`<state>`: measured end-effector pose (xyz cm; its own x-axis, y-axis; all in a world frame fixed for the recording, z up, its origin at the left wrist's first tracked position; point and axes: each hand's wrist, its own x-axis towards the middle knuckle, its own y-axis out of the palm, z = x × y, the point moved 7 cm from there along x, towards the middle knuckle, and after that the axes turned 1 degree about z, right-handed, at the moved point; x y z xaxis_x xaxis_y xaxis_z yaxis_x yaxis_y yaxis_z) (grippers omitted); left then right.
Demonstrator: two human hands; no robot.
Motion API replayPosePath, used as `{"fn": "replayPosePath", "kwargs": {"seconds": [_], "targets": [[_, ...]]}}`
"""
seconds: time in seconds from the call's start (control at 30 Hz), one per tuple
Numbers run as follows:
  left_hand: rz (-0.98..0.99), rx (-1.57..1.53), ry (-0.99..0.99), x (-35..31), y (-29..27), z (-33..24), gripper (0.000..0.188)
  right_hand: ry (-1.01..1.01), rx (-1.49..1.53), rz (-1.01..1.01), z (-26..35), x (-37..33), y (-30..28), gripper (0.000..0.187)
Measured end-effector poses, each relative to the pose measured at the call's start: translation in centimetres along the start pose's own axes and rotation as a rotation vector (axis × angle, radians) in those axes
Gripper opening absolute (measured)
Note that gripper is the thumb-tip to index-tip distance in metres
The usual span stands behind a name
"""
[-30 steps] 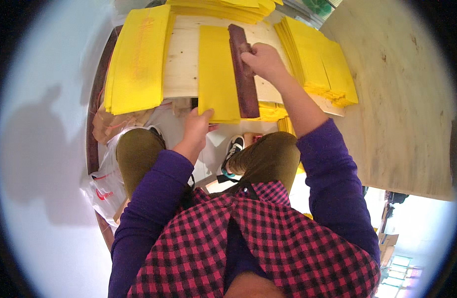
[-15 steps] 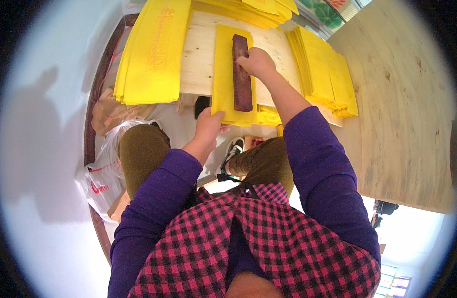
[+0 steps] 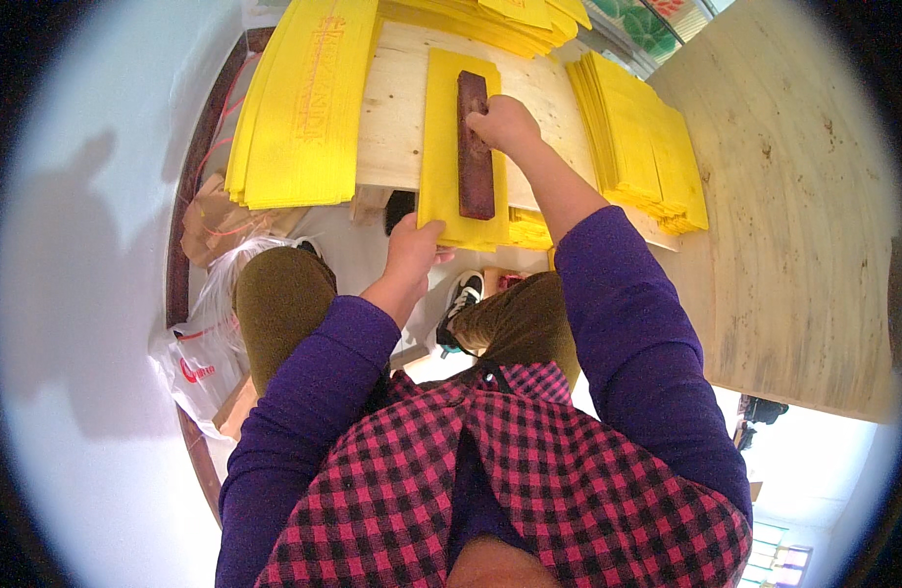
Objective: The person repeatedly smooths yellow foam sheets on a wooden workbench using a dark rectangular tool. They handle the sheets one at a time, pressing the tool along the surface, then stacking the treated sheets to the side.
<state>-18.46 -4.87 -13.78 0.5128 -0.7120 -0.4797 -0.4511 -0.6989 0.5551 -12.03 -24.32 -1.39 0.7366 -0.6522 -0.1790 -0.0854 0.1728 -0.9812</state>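
A long, narrow dark red-brown block [image 3: 476, 171] lies lengthwise on a stack of yellow paper sheets [image 3: 437, 147] in front of me. My right hand [image 3: 507, 125] is closed on the block's right side, thumb on top; what its underside looks like is hidden. At the near left corner of the sheets, my left hand [image 3: 412, 253] pinches the paper edge, with the thumb above and fingers underneath. The near end of the sheets juts past the edge of the pale wooden board [image 3: 392, 108] beneath.
Yellow sheets with red printing [image 3: 304, 118] are piled at left. Another yellow pile [image 3: 642, 147] stands at right, beside a broad plywood panel [image 3: 794, 225]. More yellow sheets [image 3: 529, 27] lie at the far edge. A white plastic bag [image 3: 201, 367] rests by the left wall.
Almost nothing differs. The block and both hands stay in place on the sheets, with only a very slight shift of the view.
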Motion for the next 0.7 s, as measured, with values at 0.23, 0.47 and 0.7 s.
{"fn": "replayPosePath", "kwargs": {"seconds": [0.23,0.47,0.7], "targets": [[0.009,0.009,0.000,-0.3,0.1,-0.2,0.022,-0.025,-0.054,-0.062,0.5,-0.3,1.2,0.039],[0.023,0.048,-0.016,-0.5,0.1,-0.4,0.023,-0.019,-0.015,-0.088,0.5,-0.5,1.5,0.036],[-0.003,0.095,0.039,-0.2,-0.4,-0.9,0.022,-0.021,0.036,-0.145,0.0,-0.6,1.8,0.035]]}}
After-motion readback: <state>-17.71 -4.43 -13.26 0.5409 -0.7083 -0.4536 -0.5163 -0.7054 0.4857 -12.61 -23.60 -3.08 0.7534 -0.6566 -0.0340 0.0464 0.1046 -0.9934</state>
